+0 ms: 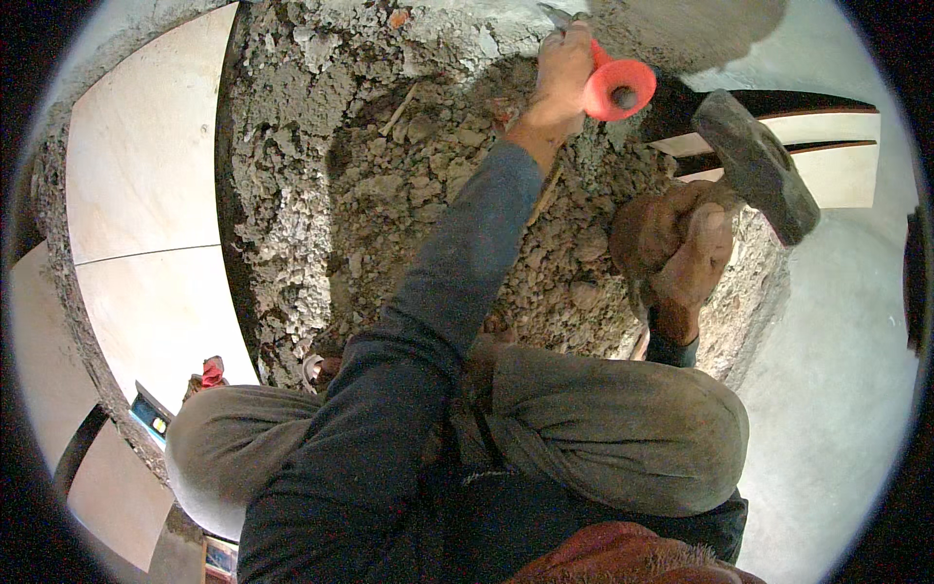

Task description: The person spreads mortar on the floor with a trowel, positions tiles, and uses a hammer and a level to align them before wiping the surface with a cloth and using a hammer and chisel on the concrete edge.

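My left hand [562, 73] is closed around a chisel with a round orange-red hand guard [632, 78]. The chisel's dark struck end shows in the middle of the guard, and its pointed far end shows beyond my fingers, against the base of the pale wall. My right hand [693, 253] grips a club hammer [757, 165] below its heavy grey head. Most of the handle is hidden by my fingers. The hammer head is held up, to the right of the chisel and apart from it. Broken rubble [409, 185] lies under and between both hands.
Large cream floor tiles [146, 156] edge the rubble on the left. A spirit level [151, 417] and a crumpled red piece [212, 372] lie near my left knee. Pale tile pieces [827, 165] stand behind the hammer, by the grey wall surface [827, 389]. A thin stick [399, 109] lies on the rubble.
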Available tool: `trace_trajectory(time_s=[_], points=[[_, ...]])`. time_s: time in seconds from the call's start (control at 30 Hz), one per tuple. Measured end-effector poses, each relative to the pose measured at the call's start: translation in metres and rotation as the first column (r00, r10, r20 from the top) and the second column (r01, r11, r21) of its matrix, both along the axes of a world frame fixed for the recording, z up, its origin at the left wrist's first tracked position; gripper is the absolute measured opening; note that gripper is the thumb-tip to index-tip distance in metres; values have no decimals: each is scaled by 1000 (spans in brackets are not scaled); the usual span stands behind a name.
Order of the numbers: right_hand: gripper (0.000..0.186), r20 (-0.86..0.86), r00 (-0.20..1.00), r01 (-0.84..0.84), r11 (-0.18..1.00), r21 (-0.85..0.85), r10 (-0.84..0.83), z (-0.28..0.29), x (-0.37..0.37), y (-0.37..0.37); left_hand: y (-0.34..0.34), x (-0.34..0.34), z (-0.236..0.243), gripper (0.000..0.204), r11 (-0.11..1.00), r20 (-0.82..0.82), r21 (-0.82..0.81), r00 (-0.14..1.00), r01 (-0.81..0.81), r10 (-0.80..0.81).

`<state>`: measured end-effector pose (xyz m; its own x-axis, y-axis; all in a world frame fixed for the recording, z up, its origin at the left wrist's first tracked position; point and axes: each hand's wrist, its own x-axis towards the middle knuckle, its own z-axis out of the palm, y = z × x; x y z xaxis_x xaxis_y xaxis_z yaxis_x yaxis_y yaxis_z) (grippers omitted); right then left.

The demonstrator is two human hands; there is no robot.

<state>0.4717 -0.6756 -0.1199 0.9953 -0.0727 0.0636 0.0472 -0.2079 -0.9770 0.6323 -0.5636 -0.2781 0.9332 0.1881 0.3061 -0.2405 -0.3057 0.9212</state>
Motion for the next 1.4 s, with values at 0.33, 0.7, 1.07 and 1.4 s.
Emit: trace_trajectory(time_s=[0.33,0.7,1.07,1.4], points=[[52,284,951,46,963,267,-124,50,16,6,-23,30,14,25,45,-191,-981,928,-187,-321],[36,-41,998,12,799,-601,-46,-46,53,8,-15,40,5,27,184,-188,-971,960,-151,-206],[44,60,997,-44,999,25,43,5,44,13,-14,19,6,26,417,-307,-887,929,-200,-207],[21,-116,988,66,958,-278,-102,-24,5,-18,-16,-78,-10,32,295,-176,-955,845,-22,-506]])
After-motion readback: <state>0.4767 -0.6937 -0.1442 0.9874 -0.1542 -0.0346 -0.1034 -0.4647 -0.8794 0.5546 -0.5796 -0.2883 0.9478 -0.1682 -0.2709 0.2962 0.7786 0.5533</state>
